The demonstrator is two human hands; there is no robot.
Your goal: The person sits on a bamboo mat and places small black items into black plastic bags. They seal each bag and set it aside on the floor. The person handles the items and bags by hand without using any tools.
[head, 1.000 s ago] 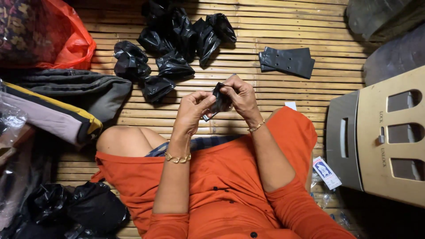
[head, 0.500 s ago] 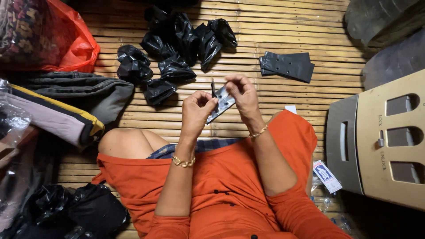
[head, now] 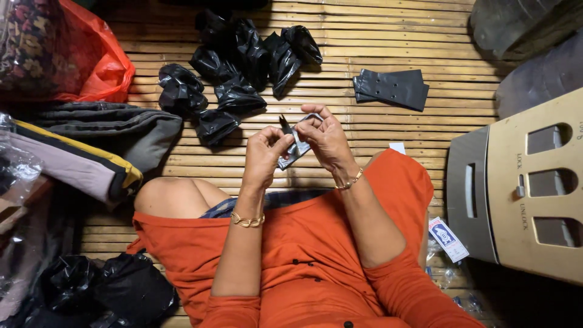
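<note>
Left hand (head: 264, 152) and right hand (head: 325, 136) pinch black bag (head: 296, 146), lying diagonally.

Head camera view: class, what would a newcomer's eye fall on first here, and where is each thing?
First, at centre, the left hand and right hand hold a small black plastic bag above an orange-clad lap. Behind them on the bamboo slat floor lies a heap of crumpled black bags, with a flat stack of black bags to its right. A red plastic bag sits top left.
</note>
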